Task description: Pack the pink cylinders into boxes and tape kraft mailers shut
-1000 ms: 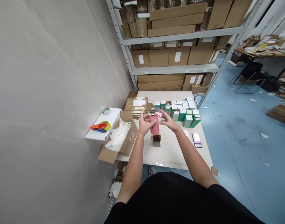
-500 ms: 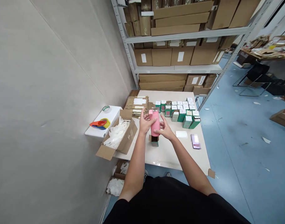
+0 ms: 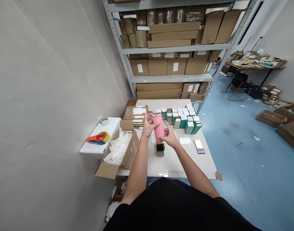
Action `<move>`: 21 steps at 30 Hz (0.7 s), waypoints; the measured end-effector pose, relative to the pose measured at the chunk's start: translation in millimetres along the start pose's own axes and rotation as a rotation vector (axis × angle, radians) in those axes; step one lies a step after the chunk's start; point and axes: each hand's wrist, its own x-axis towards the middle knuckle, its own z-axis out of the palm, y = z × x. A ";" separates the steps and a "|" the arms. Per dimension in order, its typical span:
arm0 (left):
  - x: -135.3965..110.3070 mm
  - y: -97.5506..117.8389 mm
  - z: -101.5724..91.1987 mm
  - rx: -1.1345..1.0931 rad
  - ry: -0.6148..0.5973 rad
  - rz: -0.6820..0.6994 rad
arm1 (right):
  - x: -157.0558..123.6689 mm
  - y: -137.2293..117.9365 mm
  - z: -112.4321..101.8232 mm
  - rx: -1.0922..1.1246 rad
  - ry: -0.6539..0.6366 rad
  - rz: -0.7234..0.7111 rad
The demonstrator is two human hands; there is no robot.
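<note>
The pink insulated bottle (image 3: 158,128) was held in the air over the white table (image 3: 175,167), just far of a small open teal carton (image 3: 160,149). Compared with half a second before, it leaned further, its top tipped toward the left and its thin pink loop (image 3: 149,115) reaching out left. The left hand (image 3: 148,128) had its fingers wrapped round the upper part, while the right hand (image 3: 169,138) curled narrowly round the lower part. Rows of teal-and-white boxes (image 3: 182,123) stood farther off on the table.
</note>
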 end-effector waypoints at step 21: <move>11.1 19.0 -47.4 0.011 -0.108 0.027 | 15.4 -2.8 54.0 -0.112 0.039 -0.041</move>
